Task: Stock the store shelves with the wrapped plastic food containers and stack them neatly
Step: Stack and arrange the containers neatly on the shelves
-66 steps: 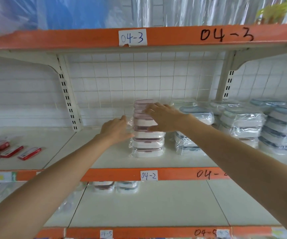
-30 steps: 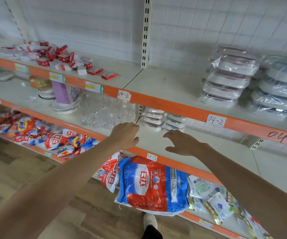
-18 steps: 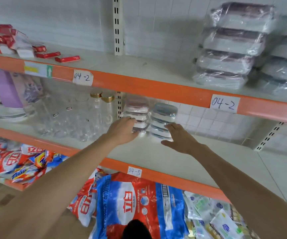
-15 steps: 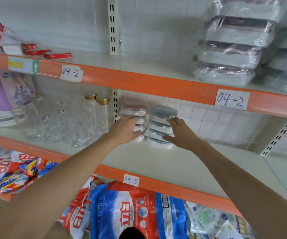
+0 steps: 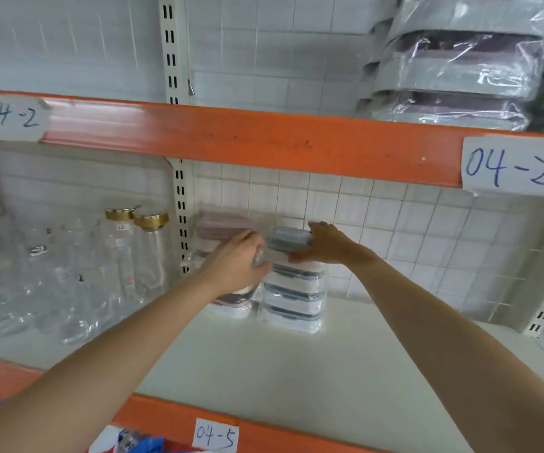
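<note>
1. Since half a second ago both hands have closed in on the blue-lidded stack (image 5: 292, 286): the left hand (image 5: 236, 266) now sits at its left side and the right hand (image 5: 324, 245) lies over the top container (image 5: 286, 238), where before they only reached toward it.
2. The left hand's fingers curl against the crinkled wrap at the stack's upper left; it grips the wrap there. The right hand's fingers and thumb curve round the right end of the top container, holding it.
3. The blue-lidded stack stands at the back of the lower shelf (image 5: 297, 371), near its left rear corner, against the white tiled wall (image 5: 395, 223).
4. Just beside it, to the left, stands a pink-lidded stack (image 5: 228, 223), partly hidden by the left hand.
5. Left of the slotted upright (image 5: 180, 204), clear glass bottles (image 5: 126, 256) crowd the next bay, two with gold caps.
6. The upper shelf's orange edge (image 5: 247, 138) carries paper labels reading 04-2; above it, at the right, sit more wrapped containers (image 5: 460, 76).
7. The lower shelf's orange front edge bears a 04-5 label (image 5: 215, 434).
</note>
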A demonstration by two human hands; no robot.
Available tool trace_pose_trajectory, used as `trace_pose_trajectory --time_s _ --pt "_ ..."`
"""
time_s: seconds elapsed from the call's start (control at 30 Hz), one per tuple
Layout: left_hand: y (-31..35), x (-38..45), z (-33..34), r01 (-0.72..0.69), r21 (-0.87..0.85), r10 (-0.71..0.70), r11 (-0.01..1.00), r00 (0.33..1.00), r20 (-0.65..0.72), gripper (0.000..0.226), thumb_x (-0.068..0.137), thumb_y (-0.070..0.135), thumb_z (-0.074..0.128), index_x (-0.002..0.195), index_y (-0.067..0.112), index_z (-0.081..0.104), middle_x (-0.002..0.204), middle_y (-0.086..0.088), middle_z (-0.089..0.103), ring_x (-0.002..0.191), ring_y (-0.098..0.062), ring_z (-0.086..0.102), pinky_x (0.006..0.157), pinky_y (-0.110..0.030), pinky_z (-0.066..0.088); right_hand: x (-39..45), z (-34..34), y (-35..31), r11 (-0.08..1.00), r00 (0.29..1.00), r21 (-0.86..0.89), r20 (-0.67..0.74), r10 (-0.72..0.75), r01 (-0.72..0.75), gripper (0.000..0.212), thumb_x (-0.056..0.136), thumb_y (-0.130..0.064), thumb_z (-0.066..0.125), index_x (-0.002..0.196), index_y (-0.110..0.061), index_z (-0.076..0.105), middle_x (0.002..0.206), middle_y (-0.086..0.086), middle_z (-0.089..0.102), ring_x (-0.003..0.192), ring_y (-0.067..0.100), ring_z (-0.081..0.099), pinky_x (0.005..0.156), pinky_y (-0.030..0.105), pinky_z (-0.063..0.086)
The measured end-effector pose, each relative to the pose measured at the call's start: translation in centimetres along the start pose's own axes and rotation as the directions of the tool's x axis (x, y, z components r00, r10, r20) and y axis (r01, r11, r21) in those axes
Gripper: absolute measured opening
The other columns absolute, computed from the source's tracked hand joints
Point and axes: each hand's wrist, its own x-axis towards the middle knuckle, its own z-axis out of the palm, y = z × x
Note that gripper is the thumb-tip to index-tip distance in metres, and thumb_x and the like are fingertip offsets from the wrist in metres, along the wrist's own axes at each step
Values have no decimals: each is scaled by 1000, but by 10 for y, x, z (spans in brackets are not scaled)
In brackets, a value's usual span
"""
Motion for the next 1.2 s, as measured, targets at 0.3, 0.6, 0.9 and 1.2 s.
trace_pose_trajectory --time_s 0.3,0.6,0.9,1.2 --pt "27 62 20 -91 99 39 991 899 436 91 80 58 63 145 7 24 147 -7 29 132 -23 32 108 -33 29 -104 5 88 939 945 216 -130 301 -269 81 67 -56 74 130 -15 44 111 1 31 118 23 33 99 32 35" --pt "32 77 44 -95 96 42 991 889 455 105 61 53 81 140 9 28 140 -5 33 128 -22 33 107 -33 31 -144 54 113 944 937 149 -148 317 -295 83 69 -51 75 132 -10 39 125 5 39 119 21 34 102 29 30" --pt "27 -22 1 -137 -47 145 989 935 325 105 52 64 80 134 15 36 131 3 36 122 -15 33 104 -26 29 -162 67 56 972 971 6 -44 234 -234 85 70 -58 70 132 -10 37 126 5 40 118 23 35 98 30 27" --pt "20 -100 -76 42 -23 -22 999 829 558 109 56 65 77 139 12 31 133 0 32 123 -17 30 107 -35 30 -203 20 -25 995 979 -35 180 94 -89 86 74 -62 63 135 -8 34 129 6 39 119 22 36 102 31 27"
